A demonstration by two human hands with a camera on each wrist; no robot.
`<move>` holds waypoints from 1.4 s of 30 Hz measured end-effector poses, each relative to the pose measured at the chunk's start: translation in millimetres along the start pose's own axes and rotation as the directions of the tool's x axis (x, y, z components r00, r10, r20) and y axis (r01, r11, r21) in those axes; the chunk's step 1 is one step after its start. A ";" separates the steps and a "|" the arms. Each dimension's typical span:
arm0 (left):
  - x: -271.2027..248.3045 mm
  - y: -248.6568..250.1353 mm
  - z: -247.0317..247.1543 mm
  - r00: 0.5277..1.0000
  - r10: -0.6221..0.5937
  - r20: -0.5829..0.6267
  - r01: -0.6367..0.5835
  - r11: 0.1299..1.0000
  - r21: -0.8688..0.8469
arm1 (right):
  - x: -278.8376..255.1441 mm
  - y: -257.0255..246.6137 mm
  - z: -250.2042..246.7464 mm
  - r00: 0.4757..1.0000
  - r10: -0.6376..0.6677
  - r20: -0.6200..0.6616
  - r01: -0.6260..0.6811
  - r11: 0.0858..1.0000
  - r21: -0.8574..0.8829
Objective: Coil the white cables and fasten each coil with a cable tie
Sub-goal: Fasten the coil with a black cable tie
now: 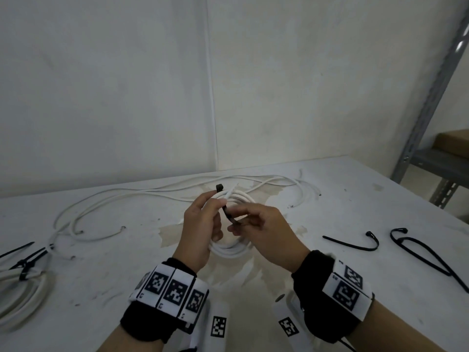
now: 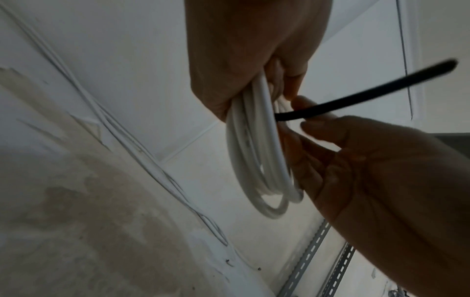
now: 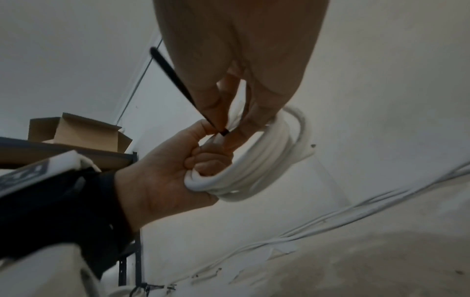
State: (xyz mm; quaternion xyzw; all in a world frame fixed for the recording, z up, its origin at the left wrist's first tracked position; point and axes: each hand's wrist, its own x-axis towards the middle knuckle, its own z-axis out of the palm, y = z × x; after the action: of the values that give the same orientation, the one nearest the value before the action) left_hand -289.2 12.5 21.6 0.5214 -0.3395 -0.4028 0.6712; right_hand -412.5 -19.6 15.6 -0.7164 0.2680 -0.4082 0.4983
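Left hand (image 1: 203,224) fingers grasping white cable coil (image 1: 229,247), right hand (image 1: 264,232) fingers pinching black cable tie (image 1: 226,212)

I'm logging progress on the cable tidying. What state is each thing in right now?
Held coil: wound, off the table, not yet tied.
Cable tie: against the coil, not yet closed.
Left hand: grips the coil.
Right hand: pinches the tie.
Coil at left edge: tied, on table.
Loose cables: uncoiled.
Spare ties: lying unused.
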 end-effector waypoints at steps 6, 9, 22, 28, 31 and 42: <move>1.6 0.1 0.6 1.000 -0.014 0.015 0.015 0.999 -0.050 | -7.2 -6.0 -3.1 0.985 -0.170 -0.004 0.170 0.985 0.040; -2.0 -1.5 2.7 1.000 -0.019 0.019 0.019 0.999 -0.027 | -4.6 -12.1 -1.4 0.992 -0.117 -0.051 0.123 0.982 0.144; -8.4 2.0 5.2 0.999 0.003 0.048 -0.002 1.000 -0.025 | 6.5 -23.6 -7.6 0.987 0.069 -0.146 -0.073 0.997 -0.028; -10.2 0.5 3.6 0.998 0.006 0.059 -0.005 1.000 -0.020 | 4.9 -22.8 -6.2 0.986 0.076 -0.147 -0.088 0.993 -0.076; -10.4 -0.4 2.9 0.998 0.007 0.055 -0.007 1.000 -0.016 | 4.9 -22.5 -5.1 0.986 0.071 -0.149 -0.084 0.993 -0.084; -9.5 -1.7 -0.5 0.998 0.005 0.067 -0.004 1.000 -0.019 | 6.7 -23.2 -3.0 0.981 0.094 -0.171 -0.110 0.990 -0.086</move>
State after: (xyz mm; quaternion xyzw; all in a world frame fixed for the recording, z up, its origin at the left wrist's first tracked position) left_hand -293.4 21.0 19.5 0.5003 -0.3592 -0.4219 0.6654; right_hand -412.1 -18.1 39.9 -0.6880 0.3641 -0.4273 0.4598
